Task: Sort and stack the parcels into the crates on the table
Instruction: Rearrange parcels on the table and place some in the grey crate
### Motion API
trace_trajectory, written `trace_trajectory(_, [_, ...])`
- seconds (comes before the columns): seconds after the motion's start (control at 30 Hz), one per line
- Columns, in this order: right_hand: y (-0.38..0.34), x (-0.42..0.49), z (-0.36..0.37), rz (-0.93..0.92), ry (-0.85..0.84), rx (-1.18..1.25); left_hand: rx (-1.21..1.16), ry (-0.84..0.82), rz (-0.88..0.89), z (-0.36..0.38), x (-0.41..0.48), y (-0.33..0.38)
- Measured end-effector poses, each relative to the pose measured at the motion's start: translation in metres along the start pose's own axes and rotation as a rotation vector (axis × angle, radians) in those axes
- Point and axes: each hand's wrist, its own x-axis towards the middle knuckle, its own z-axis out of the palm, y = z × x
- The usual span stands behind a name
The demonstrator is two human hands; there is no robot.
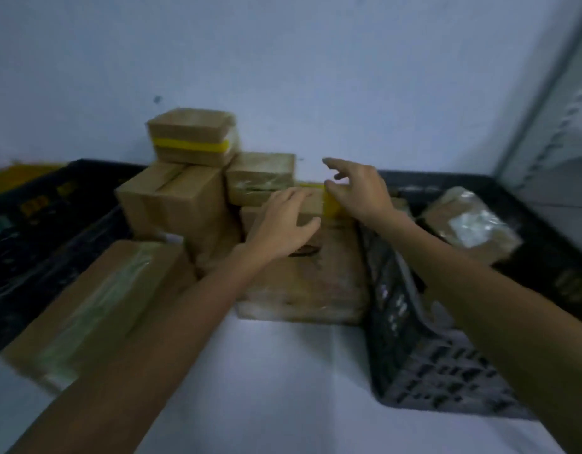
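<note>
Brown, black and yellow on a white surface (283, 371)

The top parcel (191, 126) is brown card banded with bright yellow tape (191, 146). The long parcel (96, 306) is brown under a glossy clear strip tinged green. The right crate (430, 365) shows a grey-black lattice pattern, and the left crate (37, 224) is black with faint yellow marks. The wall (316, 60) is pale blue-white.

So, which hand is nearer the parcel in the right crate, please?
Right: the right hand is just left of the parcel; the left hand rests farther left, on a box.
</note>
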Motion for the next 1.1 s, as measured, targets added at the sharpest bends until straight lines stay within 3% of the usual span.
trace_trajectory(0.27, [0.134, -0.042, -0.132, 0.289, 0.19, -0.146, -0.221, -0.128, 0.169, 0.092, 0.065, 0.134])
trace_trajectory(0.43, [0.216, -0.079, -0.148, 0.639, 0.107, -0.06, -0.309, -0.193, 0.072, 0.142, 0.087, 0.17])
trace_trajectory(0.5, [0.234, -0.086, -0.141, 0.874, 0.051, 0.164, -0.333, -0.198, 0.003, 0.157, 0.097, 0.176])
trace_trajectory(0.57, [0.246, -0.089, -0.13, 1.104, -0.004, 0.55, -0.415, -0.241, -0.064, 0.169, 0.104, 0.18])
trace_trajectory(0.63, [0.246, -0.091, -0.121, 1.205, -0.087, 0.905, -0.52, -0.294, -0.121, 0.178, 0.105, 0.182])
trace_trajectory(0.7, [0.246, -0.09, -0.109, 1.183, -0.072, 0.888, -0.539, -0.298, -0.161, 0.185, 0.101, 0.181])
trace_trajectory(0.8, [0.242, -0.076, -0.105, 0.962, 0.162, 0.65, -0.509, -0.208, -0.185, 0.178, 0.104, 0.175])
trace_trajectory(0.93, [0.208, -0.038, -0.122, 0.687, 0.305, 0.624, -0.525, 0.13, -0.099, 0.145, 0.115, 0.17])
trace_trajectory(1.1, [0.142, 0.001, -0.095, 0.466, 0.284, 0.597, -0.6, 0.427, -0.154, 0.098, 0.123, 0.128])
